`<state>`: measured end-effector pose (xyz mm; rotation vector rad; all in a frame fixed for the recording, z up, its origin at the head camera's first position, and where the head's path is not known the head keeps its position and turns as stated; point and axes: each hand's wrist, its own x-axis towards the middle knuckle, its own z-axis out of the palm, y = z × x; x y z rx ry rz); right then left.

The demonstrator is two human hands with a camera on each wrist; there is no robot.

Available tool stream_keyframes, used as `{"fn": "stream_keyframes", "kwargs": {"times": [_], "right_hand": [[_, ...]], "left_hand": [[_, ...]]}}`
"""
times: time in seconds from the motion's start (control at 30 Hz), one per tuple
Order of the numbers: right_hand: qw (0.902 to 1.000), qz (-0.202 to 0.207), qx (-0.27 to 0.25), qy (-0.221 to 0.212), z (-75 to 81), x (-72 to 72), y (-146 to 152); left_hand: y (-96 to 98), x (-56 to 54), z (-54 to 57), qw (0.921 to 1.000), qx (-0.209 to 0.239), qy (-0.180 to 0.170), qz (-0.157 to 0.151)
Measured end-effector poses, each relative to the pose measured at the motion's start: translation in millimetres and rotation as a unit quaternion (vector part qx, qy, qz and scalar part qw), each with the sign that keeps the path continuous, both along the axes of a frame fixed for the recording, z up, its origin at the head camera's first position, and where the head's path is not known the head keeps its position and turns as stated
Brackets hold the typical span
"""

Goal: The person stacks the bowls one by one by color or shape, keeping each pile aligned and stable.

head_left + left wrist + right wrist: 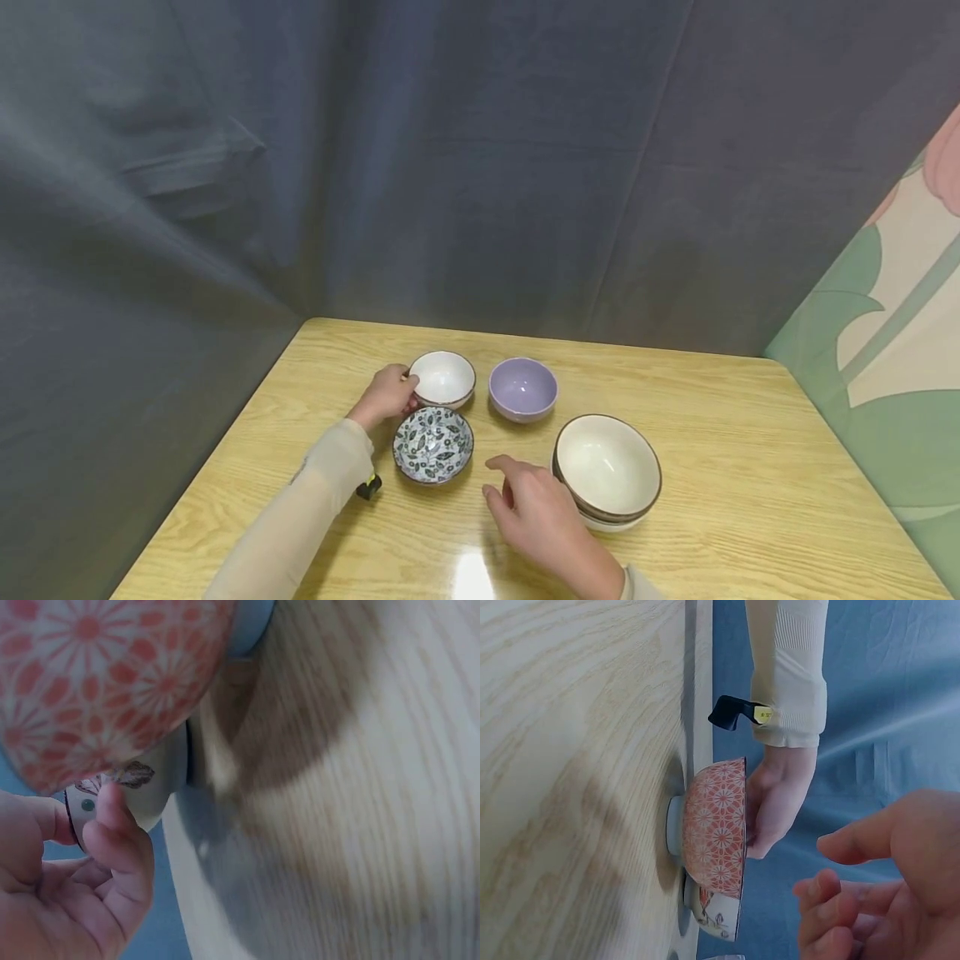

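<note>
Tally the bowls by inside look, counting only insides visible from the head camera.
White bowl: 1
Purple bowl: 1
Leaf-patterned bowl: 1
Cream bowl: 1 (top of its stack; insides below are hidden)
Total: 4

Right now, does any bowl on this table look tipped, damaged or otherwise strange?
Nothing stands out: the white bowl, the leaf-patterned bowl, the purple bowl and the stacked bowls are all rim-up, with no crack or spill visible.
</note>
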<state>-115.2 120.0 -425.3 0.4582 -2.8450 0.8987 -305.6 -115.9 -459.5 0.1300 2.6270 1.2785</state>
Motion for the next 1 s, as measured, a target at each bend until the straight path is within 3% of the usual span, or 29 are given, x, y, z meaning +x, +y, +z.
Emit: {"fn": "stream_keyframes", "kwargs": {"times": [0.23, 0.47, 0.73, 1.0], "right_hand": [[1.0, -0.001, 0.002, 0.0, -1.7, -2.2, 0.3], [1.0, -0.007, 0.004, 0.002, -4.8, -4.2, 0.8], [1.0, -0.004, 0.0, -0.002, -3.5, -6.6, -0.3], [1.0, -0.004, -0.002, -0.005, -5.3, -7.8, -1.6]], "left_hand": [[-15.9, 4.8, 11.9, 0.9992, -0.008, 0.032, 0.021], [-31.2, 17.2, 34.7, 0.9958, -0.025, 0.082, 0.031], [-38.5, 42.7, 59.3, 0.9933, -0.019, 0.113, 0.017], [-39.1, 78.9, 78.1, 0.9925, -0.008, 0.121, -0.013]]}}
